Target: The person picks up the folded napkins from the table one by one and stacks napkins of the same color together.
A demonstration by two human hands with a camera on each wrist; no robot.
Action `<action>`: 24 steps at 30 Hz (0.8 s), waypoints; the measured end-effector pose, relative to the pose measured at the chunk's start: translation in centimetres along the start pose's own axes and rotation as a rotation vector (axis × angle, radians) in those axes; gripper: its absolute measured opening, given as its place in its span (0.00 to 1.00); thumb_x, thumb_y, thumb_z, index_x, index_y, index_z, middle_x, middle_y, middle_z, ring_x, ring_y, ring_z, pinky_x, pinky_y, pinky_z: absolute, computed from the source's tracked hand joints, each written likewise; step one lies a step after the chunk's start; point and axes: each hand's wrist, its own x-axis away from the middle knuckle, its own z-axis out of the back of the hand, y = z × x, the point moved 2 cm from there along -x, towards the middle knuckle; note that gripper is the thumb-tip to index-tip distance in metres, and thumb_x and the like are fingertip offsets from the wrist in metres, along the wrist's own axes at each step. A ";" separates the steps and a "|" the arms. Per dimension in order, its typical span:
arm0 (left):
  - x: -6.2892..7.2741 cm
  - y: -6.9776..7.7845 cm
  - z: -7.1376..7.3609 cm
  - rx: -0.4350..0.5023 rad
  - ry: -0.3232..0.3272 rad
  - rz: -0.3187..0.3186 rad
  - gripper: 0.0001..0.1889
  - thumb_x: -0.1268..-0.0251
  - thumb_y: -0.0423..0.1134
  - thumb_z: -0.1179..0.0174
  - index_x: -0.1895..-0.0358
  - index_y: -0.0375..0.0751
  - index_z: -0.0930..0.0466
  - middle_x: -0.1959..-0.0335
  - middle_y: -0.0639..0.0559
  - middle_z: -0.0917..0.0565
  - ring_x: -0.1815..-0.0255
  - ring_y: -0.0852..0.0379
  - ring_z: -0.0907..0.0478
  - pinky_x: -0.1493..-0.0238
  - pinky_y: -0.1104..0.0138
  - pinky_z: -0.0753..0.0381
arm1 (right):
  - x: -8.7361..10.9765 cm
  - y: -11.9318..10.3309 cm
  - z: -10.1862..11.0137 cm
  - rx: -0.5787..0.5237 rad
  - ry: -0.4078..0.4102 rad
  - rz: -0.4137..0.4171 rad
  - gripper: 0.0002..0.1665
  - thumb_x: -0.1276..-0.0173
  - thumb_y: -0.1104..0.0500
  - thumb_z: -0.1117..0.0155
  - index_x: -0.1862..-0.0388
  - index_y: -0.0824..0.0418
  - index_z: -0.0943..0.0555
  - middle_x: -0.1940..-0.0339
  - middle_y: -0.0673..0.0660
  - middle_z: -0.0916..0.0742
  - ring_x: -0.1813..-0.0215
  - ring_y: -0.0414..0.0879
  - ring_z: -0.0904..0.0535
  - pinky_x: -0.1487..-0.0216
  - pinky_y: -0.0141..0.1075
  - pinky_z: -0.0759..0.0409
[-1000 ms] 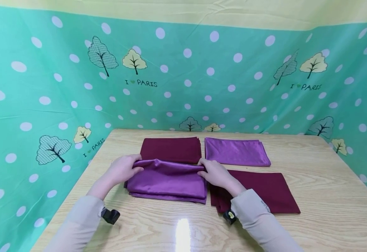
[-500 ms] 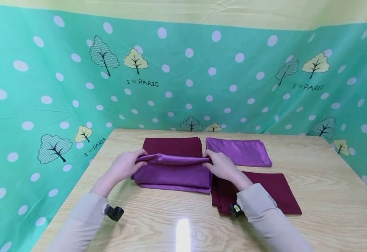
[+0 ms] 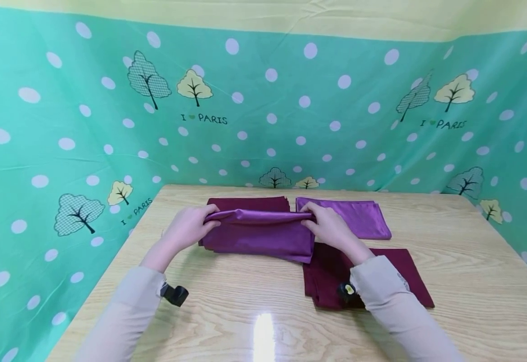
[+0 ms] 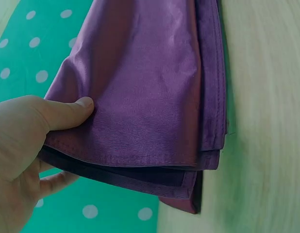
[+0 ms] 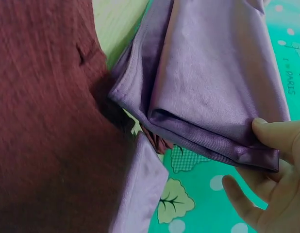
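Note:
A shiny purple cloth, folded in layers, hangs between both hands in the head view. At its upper left corner my left hand pinches it, thumb on the near face in the left wrist view. The upper right corner is gripped by my right hand, whose thumb presses on the fabric. The purple cloth's raised edge covers much of a folded dark red cloth behind it. Whether the lower edge touches the table cannot be told.
A second purple cloth lies folded at the back right, partly behind my right hand. A second dark red cloth lies under my right forearm. The wooden table ends at a green dotted curtain.
Both hands have moved away from me and slightly right, carrying the purple cloth from the front of the table toward and over the rear dark red cloth.

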 end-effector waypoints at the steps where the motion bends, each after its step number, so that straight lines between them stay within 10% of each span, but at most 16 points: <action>1: -0.2 0.1 0.1 -0.004 0.004 -0.004 0.06 0.44 0.43 0.37 0.66 0.48 0.23 0.83 0.59 0.25 0.84 0.61 0.33 0.79 0.67 0.35 | 0.0 0.1 0.2 0.004 0.006 0.000 0.13 0.36 0.59 0.41 0.53 0.58 0.24 0.83 0.49 0.23 0.84 0.39 0.34 0.75 0.34 0.33; 24: -3.5 2.6 0.0 0.006 0.017 -0.114 0.06 0.42 0.42 0.39 0.64 0.46 0.22 0.73 0.54 0.18 0.73 0.57 0.22 0.69 0.61 0.25 | 1.3 3.0 3.3 0.018 0.111 -0.063 0.11 0.35 0.59 0.44 0.54 0.59 0.23 0.83 0.52 0.24 0.86 0.41 0.39 0.80 0.34 0.38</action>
